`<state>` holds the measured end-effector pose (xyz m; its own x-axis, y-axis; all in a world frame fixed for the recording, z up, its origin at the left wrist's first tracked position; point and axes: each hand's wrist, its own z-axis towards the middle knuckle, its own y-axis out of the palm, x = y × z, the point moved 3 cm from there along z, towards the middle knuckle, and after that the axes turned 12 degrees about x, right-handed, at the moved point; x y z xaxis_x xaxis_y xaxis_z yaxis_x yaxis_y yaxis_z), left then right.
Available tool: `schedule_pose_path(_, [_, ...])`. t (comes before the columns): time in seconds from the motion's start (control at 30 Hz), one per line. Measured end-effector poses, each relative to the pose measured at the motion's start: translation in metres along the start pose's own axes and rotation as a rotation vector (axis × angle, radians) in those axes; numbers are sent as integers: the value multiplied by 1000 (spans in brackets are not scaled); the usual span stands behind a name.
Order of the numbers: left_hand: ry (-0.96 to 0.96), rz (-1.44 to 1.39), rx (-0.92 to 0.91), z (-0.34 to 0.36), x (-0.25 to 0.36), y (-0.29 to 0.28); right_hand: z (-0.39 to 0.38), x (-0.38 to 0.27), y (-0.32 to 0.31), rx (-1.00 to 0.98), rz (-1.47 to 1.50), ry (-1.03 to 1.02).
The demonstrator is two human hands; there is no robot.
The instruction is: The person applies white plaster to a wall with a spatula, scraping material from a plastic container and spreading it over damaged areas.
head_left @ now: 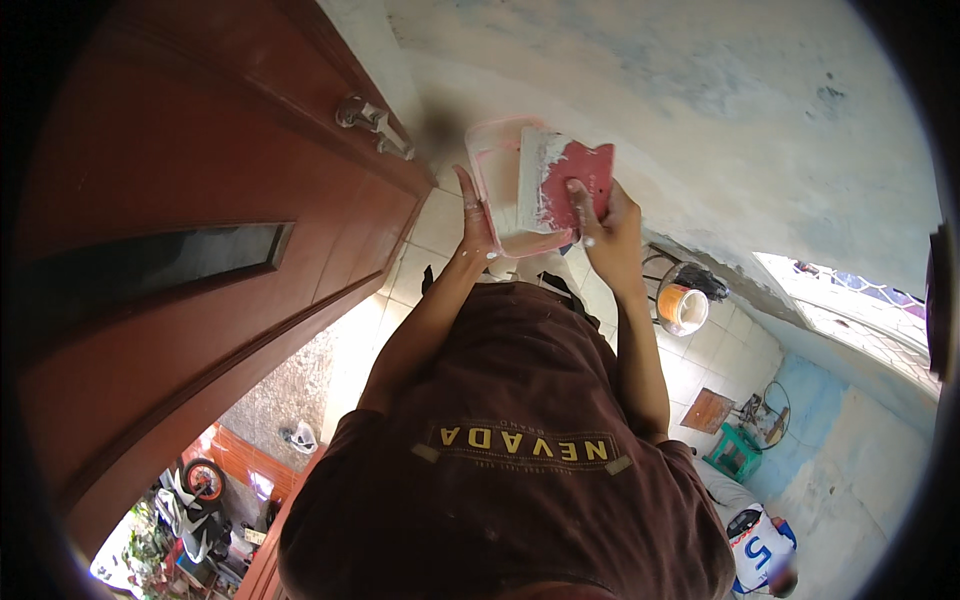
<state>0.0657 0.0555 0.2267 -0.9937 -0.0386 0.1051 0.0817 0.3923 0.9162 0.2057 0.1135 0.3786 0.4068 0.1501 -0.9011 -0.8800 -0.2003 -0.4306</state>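
Sweeping from the left, we open on the big reddish-brown door (180, 230) with its metal handle (372, 122), well off to the left of the fingers. Next comes the left hand (476, 222), fingers curled up along the left wall of a pink plastic tray (492, 150), gripping it from below and holding it up against the pale, patchy wall (700, 90). Just right of those fingers, inside the tray, there's whitish filler, and lying across it is a flat scraper (562, 180), red where the right hand grips it, its blade coated white. The right hand (605, 225) has it clamped, fingers (583, 205) pressed on the red face, thumb hidden behind. The scraper's long axis runs left to right, its white blade edge pointing leftward into the tray, toward the left hand. So the tool is in the right hand, the tray in the left, both touching, and the right hand is the nearer one to the filler. Farther right and below the fingers, an orange-and-white bucket (682, 308) sits on the tiled floor (700, 370), well apart, with a small green stool (735, 455) beyond.
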Motion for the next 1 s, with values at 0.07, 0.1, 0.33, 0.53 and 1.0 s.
schedule_pose_path(0.07, [-9, -35, -41, 4, -4, -7, -6, 17, -10, -2, 299, 238])
schedule_pose_path(0.1, [-27, -52, -58, 6, -7, -6, -8, 32, -13, 8, 486, 358])
schedule_pose_path(0.33, [-97, 36, 96, 20, -46, -8, -26, 59, -29, -195, 1829, 675])
schedule_pose_path(0.53, [-267, 24, -29, 36, -90, -15, -48, 41, -57, -51, 2221, 645])
schedule_pose_path(1.0, [-16, 60, -69, 54, -151, 36, 16, 67, -256, 507, 1268, 165])
